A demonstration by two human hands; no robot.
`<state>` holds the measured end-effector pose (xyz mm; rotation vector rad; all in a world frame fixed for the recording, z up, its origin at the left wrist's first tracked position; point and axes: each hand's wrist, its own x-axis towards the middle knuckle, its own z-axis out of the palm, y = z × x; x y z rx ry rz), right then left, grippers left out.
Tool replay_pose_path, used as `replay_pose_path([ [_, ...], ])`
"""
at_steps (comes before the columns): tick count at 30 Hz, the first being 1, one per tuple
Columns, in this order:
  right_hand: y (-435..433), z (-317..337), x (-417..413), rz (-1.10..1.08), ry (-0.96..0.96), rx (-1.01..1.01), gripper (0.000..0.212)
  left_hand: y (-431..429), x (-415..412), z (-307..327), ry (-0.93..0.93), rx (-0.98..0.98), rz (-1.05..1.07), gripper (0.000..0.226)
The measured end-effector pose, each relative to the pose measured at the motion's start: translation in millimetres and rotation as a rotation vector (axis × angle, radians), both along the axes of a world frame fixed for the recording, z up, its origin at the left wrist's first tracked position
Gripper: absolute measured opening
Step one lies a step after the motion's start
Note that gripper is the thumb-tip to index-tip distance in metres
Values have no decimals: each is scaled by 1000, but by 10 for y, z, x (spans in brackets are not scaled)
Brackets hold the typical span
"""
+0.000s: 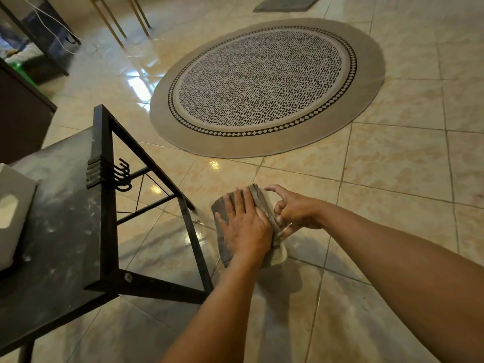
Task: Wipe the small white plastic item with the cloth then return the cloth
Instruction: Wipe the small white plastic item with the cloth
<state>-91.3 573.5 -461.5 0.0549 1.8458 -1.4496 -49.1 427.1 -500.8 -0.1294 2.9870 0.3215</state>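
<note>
My left hand (245,224) lies flat, fingers straight, pressing the cloth (221,205) against the item (279,254), held above the floor (392,179) beside the table (65,205). My right hand (296,208) grips the item's other side with curled fingers.

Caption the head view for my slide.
Left hand presses a grey cloth against a white item gripped by the right hand, above tiled floor.

The cloth (222,237) and the left hand (245,226) pressed flat on it cover nearly all of the white item (279,256) — only a pale rim shows, and the gripping right hand (297,210) hides its other side. The picture's left edge cuts off the white box (13,213) on the table (68,231).
</note>
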Motion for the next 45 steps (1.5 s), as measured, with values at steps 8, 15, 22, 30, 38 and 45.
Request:
replay_pose_path([
  [8, -49, -16, 3, -21, -4, 9, 92, -210, -74, 50, 25, 27, -26, 62],
  [15, -25, -26, 16, 8, -2, 6, 97, -107, 14, -24, 47, -31, -254, 62],
  [22, -60, 17, 21, 3, 15, 13, 95, -73, 393, -60, 73, 47, -73, 74],
  [30, -64, 52, 67, -28, 20, 19, 92, -182, 24, 105, -9, 6, -45, 65],
  [38, -59, -42, 52, -118, 43, 11, 95, 166, 682, -48, 22, -11, -11, 74],
  [45, 147, 4, 5, -99, 88, 157, 84, -65, 273, -44, 97, 16, -210, 62],
])
